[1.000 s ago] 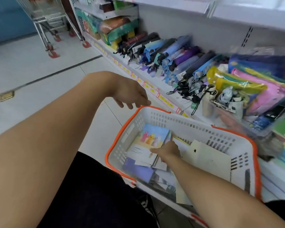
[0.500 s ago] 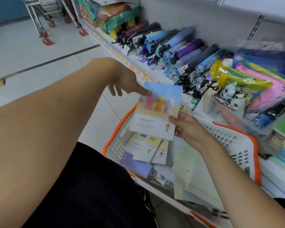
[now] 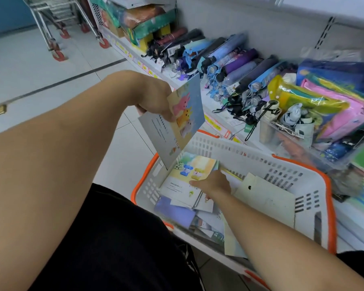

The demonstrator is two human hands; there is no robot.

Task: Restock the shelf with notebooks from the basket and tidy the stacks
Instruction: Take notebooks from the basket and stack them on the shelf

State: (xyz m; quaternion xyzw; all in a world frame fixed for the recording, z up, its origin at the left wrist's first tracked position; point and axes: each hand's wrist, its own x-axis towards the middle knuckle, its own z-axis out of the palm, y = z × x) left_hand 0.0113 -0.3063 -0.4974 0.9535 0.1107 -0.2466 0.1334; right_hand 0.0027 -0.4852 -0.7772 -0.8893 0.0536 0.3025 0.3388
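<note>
Notebook [image 3: 178, 124] cover print, shelf price tags [image 3: 213, 122] — blurred, nothing legible.

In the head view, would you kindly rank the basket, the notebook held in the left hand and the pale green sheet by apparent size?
1. basket
2-3. notebook and pale green sheet: look alike; the notebook is raised nearer the camera, so unsure.

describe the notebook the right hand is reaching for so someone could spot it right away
Find the white basket with the orange rim, in front of the shelf of folded umbrellas. At its near-left end lies a loose pile of notebooks; the right hand rests on the top one. Its cover alone shows blue and yellow cartoon animals above a white strip.
</note>
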